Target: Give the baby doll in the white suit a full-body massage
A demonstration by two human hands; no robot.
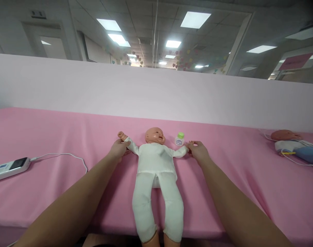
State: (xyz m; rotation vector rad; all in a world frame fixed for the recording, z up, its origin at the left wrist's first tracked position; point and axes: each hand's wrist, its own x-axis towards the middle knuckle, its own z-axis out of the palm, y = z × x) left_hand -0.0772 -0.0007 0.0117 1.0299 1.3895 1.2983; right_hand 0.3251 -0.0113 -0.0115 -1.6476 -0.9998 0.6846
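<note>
- Pink cloth-covered table (223,164), white-clothed plastic baby doll (156,159) lying on its back mid-surface
- Long axis points away from me, head far, face rightward
- I've left hand (119,150) and right hand (198,151) each pinching a cuff
- Squat green-capped bottle (179,140) near its head; contents I can't tell

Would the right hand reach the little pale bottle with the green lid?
Probably yes: the bottle is close and its green lid uncovered, but the right hand would likely first release the white-clothed baby doll.
</note>
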